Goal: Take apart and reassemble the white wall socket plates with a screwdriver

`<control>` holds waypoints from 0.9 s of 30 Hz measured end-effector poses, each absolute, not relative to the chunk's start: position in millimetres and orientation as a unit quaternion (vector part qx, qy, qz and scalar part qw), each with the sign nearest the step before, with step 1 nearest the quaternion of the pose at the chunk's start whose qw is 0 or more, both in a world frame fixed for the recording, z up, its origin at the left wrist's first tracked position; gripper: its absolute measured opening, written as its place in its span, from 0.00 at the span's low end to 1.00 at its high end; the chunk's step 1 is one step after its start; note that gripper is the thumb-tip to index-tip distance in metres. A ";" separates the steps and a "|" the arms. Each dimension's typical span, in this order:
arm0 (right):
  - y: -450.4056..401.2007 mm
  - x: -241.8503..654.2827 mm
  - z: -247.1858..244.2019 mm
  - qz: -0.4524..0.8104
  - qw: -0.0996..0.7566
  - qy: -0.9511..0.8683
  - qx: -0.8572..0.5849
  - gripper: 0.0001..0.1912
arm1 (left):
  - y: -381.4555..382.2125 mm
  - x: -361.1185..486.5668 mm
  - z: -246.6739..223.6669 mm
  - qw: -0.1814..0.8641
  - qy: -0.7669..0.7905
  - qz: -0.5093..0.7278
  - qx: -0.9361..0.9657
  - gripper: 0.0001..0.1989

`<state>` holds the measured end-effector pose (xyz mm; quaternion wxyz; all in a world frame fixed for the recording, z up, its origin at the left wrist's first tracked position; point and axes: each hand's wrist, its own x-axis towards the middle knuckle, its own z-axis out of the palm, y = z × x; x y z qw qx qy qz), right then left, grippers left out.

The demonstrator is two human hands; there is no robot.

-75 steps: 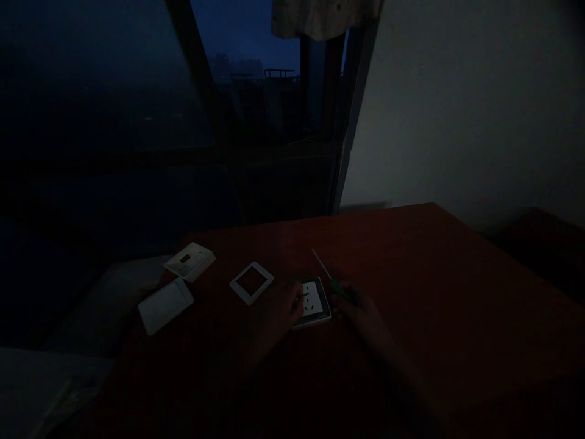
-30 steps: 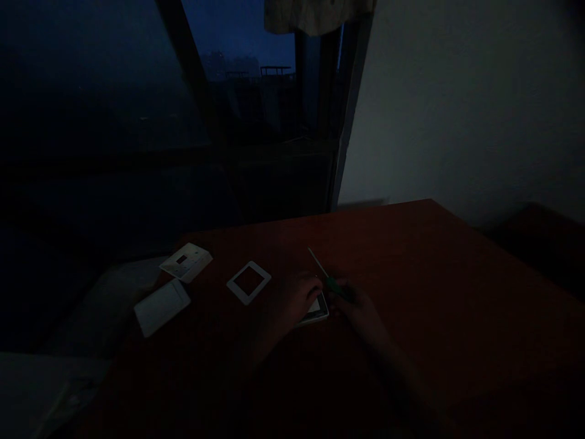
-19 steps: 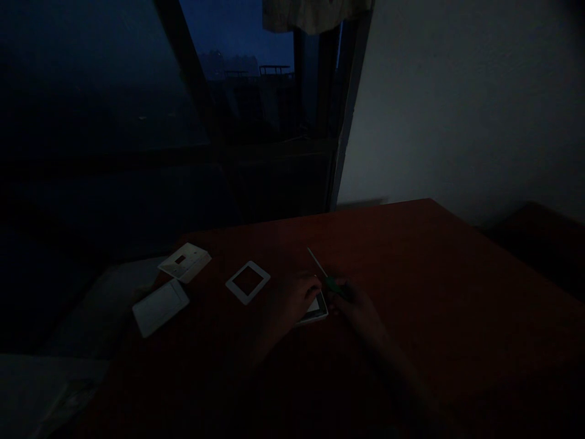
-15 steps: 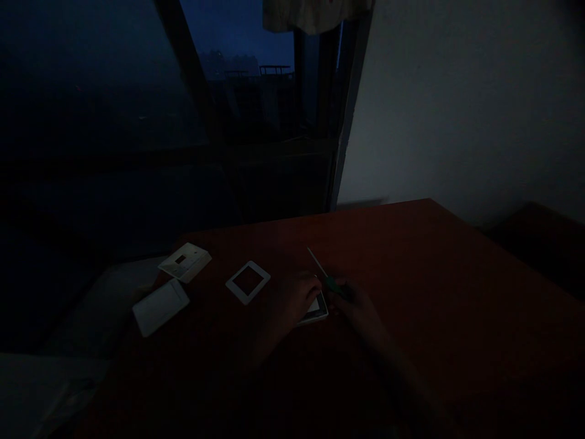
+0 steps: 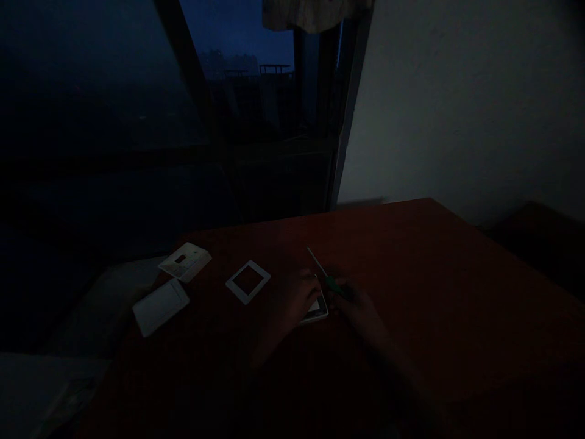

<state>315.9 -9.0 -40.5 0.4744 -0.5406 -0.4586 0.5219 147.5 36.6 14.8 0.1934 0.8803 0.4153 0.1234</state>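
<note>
My right hand (image 5: 359, 306) is closed around the green handle of a screwdriver (image 5: 333, 284), whose thin metal shaft points away and to the left. My left hand (image 5: 301, 296) rests over a small white-edged device (image 5: 319, 310) with a dark inside, its fingers bent down onto it. Most of the device is hidden under that hand, and dimness hides what its fingertips grip. To the left lies a flat white square frame (image 5: 236, 291) with an open middle.
A white box (image 5: 194, 265) with a small dark opening stands at the left edge of the red-brown table (image 5: 457, 292). In front of it lies a white rectangular panel (image 5: 159, 308). A dark window (image 5: 114, 122) and a pale wall (image 5: 457, 110) border the table. The room is very dim.
</note>
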 end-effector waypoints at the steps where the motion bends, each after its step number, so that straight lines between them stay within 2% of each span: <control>1: -8.9 316.1 -40.8 0.521 0.475 -0.460 -0.540 0.14 | 36.8 147.4 13.6 0.193 0.417 0.122 0.880 0.05; 6: -9.3 316.1 -39.6 0.528 0.469 -0.449 -0.548 0.14 | 37.6 145.7 9.8 0.197 0.420 0.132 0.876 0.04; 11: -12.7 314.4 -35.3 0.533 0.485 -0.423 -0.550 0.16 | 32.2 130.3 9.3 0.187 0.449 0.190 0.853 0.08; 13: -14.9 314.0 -33.7 0.534 0.491 -0.409 -0.554 0.18 | 26.9 120.9 5.4 0.186 0.467 0.210 0.838 0.14; 16: -17.3 317.6 -31.1 0.519 0.477 -0.413 -0.576 0.22 | 17.7 108.8 -4.2 0.203 0.479 0.225 0.824 0.29; 19: -16.4 331.3 -22.2 0.459 0.445 -0.464 -0.614 0.20 | 10.8 102.7 -12.4 0.242 0.482 0.212 0.815 0.40; 23: -10.6 363.1 15.7 0.355 0.386 -0.593 -0.612 0.18 | 9.2 102.2 -18.4 0.282 0.491 0.198 0.800 0.46; 27: -2.1 388.6 79.2 0.263 0.290 -0.757 -0.523 0.17 | 10.8 104.0 -24.8 0.307 0.479 0.218 0.793 0.43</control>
